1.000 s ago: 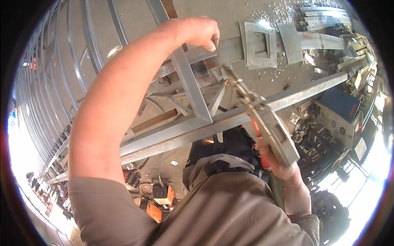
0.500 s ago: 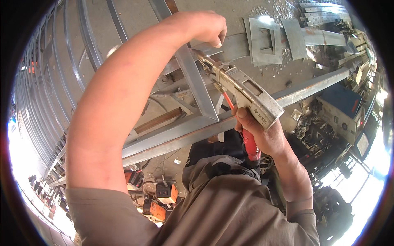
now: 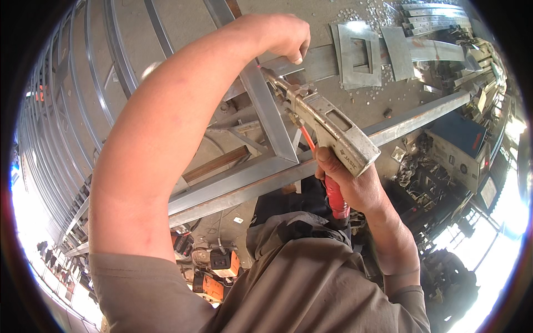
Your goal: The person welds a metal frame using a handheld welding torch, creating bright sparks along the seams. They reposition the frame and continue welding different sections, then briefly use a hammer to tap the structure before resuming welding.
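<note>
My right hand (image 3: 355,186) grips the red handle of a grey metal hand riveter (image 3: 327,127). Its nose points up and left, to the spot where my left hand is. My left hand (image 3: 283,34) is closed over the top of a slanted grey steel bar (image 3: 266,111) of a metal frame, fingers curled down onto it, right at the tool's tip. The slanted bar joins a long steel tube (image 3: 244,183) that runs across the frame below.
Flat sheet-metal cutouts (image 3: 355,53) and metal strips lie on the concrete floor beyond the frame. A row of curved steel bars (image 3: 72,111) fills the left. A blue machine (image 3: 461,144) stands at right, orange tools (image 3: 216,272) lie below.
My right hand has brought the riveter up and left, from beside the frame to the slanted bar, its nose now at my left hand. My left hand has stayed on the bar.
</note>
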Demonstrator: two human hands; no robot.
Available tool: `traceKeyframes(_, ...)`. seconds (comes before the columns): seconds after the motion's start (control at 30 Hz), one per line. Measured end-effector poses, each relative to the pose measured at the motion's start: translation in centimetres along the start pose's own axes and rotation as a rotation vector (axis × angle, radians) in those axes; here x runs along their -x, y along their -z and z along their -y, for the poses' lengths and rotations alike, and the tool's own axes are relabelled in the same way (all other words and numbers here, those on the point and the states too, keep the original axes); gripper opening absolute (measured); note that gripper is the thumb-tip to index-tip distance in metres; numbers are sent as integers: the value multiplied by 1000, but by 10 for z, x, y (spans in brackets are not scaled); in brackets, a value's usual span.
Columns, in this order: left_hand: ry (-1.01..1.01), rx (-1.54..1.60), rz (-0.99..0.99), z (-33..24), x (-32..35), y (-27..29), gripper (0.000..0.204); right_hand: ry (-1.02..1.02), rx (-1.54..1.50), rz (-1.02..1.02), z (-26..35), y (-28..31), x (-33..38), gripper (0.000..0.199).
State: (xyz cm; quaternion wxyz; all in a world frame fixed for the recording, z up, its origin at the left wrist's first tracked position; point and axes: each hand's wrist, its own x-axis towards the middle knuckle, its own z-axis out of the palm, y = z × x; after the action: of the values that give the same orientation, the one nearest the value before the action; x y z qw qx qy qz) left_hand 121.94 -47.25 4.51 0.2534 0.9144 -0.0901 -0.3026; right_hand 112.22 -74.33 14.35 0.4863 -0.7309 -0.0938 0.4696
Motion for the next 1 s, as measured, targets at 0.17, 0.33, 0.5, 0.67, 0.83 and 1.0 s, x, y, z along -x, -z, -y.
traceKeyframes(0.17,4,4,9,3,-3,-2,30,4,-4,-7,0,-2,1,37)
traceKeyframes(0.33,-34,20,6,7,-7,-3,24,29,-35,-34,-2,-6,1,35)
traceKeyframes(0.5,-40,17,22,10,-9,-3,30,33,-20,-29,-2,-7,0,34)
traceKeyframes(0.67,-22,28,36,12,-13,-4,31,40,-12,-30,-2,-7,0,34)
traceKeyframes(0.83,-9,9,47,11,-14,-4,31,14,-25,-26,-3,-6,2,34)
traceKeyframes(1.0,-24,16,33,9,-10,-2,30,19,-38,-35,-4,-8,3,34)
